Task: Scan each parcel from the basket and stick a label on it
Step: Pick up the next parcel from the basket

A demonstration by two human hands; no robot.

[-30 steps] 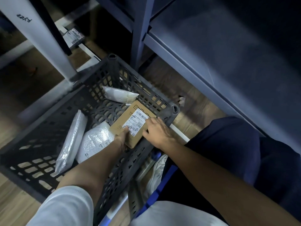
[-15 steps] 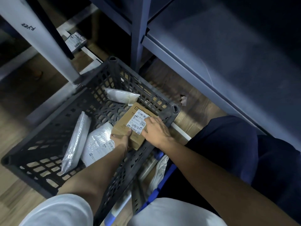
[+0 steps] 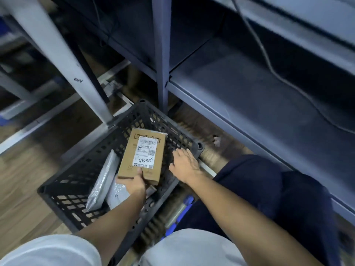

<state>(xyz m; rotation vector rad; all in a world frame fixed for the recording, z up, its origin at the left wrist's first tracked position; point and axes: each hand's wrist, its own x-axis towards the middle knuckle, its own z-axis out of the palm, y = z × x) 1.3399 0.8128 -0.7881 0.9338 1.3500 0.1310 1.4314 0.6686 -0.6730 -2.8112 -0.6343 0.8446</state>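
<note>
My left hand (image 3: 132, 184) grips the near end of a flat brown cardboard parcel (image 3: 130, 150) with a white shipping label on top, held above the black slatted basket (image 3: 73, 181). My right hand (image 3: 184, 164) is apart from the parcel, fingers spread, over the basket's right rim near its corner. Inside the basket a silver-grey plastic mailer (image 3: 103, 179) leans along the left side, and a white bubble mailer (image 3: 119, 194) lies under my left wrist, partly hidden.
The basket stands on a wooden floor (image 3: 25, 179). Dark blue metal shelving (image 3: 249, 96) runs along the right with an upright post (image 3: 162, 54) just behind the basket. A pale slanted leg (image 3: 63, 58) crosses at the left. My dark-trousered knee (image 3: 269, 189) is on the right.
My left hand has lifted the cardboard parcel up out of the basket. My right hand has let go of it and drawn right to the rim. The view has tilted upward.
</note>
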